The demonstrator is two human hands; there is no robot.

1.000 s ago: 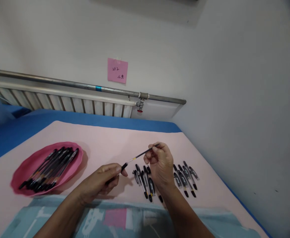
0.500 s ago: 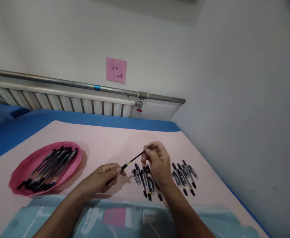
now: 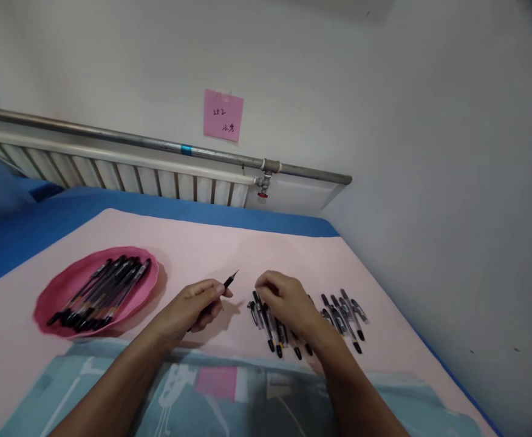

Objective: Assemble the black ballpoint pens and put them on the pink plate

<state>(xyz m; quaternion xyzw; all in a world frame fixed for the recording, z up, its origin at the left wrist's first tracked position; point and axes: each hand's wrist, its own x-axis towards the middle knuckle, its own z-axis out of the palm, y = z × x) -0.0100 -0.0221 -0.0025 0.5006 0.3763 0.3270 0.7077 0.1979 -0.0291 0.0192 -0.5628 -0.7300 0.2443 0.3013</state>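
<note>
My left hand [image 3: 197, 306] is closed around a pen [image 3: 230, 280], whose black grip and pointed tip stick out past the thumb, up and to the right. Most of its barrel is hidden in the palm. Over a loose group of pen parts [image 3: 270, 331], black-ended clear barrels and caps, hovers my right hand [image 3: 286, 300] with curled fingers. Its fingertips are beside the upper end of one black piece; whether they grip it is hidden. Farther right lies a second group of clear caps and barrels [image 3: 345, 315].
At the left, a pink oval tray [image 3: 42, 309] holds several black pens [image 3: 102, 291]. Pale pink sheeting [image 3: 193, 243] covers the table, with blue edges. Behind it are a radiator [image 3: 156, 182], a metal pipe and a wall with a pink note [image 3: 223, 115].
My right hand has let go of the thin dark refill and moved down to the pen parts. The pen in my left hand now shows a short tip instead of the long refill. The view shifted slightly.
</note>
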